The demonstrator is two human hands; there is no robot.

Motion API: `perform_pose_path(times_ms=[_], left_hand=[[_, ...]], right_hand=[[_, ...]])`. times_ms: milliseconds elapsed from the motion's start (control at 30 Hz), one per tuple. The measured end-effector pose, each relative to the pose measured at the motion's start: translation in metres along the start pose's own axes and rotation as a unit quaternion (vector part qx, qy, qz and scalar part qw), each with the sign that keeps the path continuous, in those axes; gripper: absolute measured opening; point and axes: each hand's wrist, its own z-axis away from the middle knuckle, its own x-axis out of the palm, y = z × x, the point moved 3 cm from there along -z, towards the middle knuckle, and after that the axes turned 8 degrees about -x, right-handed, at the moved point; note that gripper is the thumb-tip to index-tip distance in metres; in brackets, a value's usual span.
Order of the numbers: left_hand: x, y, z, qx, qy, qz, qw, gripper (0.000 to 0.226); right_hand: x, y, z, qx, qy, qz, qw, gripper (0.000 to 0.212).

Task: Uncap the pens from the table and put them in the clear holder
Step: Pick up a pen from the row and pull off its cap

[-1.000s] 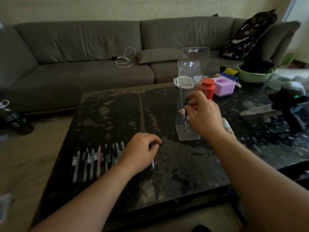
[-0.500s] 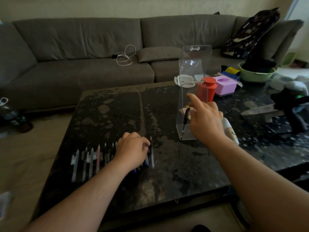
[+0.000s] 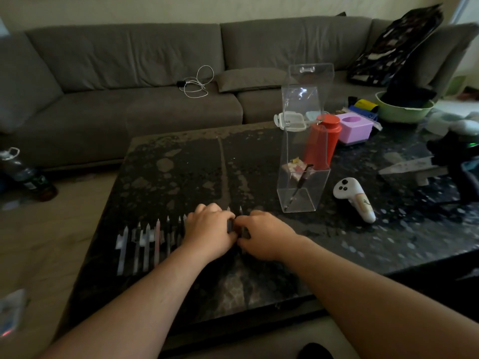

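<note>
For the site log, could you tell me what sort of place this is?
Most likely a home living room: a grey fabric corner sofa, a low dark speckled stone coffee table and a white game controller.

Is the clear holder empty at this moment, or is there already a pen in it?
Not empty. One dark pen leans tilted inside the clear holder, tip down near its base.

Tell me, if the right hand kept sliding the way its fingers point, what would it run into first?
The right hand points left across the table, so it would meet the left hand almost at once; the two already look to be touching over a dark pen. Beyond lies the row of pens.
</note>
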Motion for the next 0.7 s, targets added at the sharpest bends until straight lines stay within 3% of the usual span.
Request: perform_pose_path(times_ms=[100, 233, 333, 467, 700], left_hand=[[0.001, 0.004, 0.003, 0.004, 0.007, -0.018, 1.0, 0.041], [0.001, 0.007, 0.006, 0.024, 0.016, -0.018, 0.999, 0.044], [0.0, 0.011, 0.009, 0.061, 0.028, -0.008, 0.998, 0.033], [0.002, 0.015, 0.015, 0.102, 0.03, 0.008, 0.994, 0.031], [-0.011, 0.005, 0.004, 0.05, 0.062, 0.074, 0.994, 0.024]], right_hand=[[-0.001, 0.004, -0.004, 0.025, 0.001, 0.011, 1.0, 0.004], [-0.005, 0.016, -0.006, 0.071, 0.031, 0.011, 0.997, 0.028], [-0.013, 0.022, -0.003, 0.114, 0.048, 0.014, 0.992, 0.016], [-0.02, 0.028, 0.002, 0.165, 0.042, 0.01, 0.985, 0.024], [-0.029, 0.041, 0.004, 0.162, 0.053, -0.054, 0.984, 0.014]])
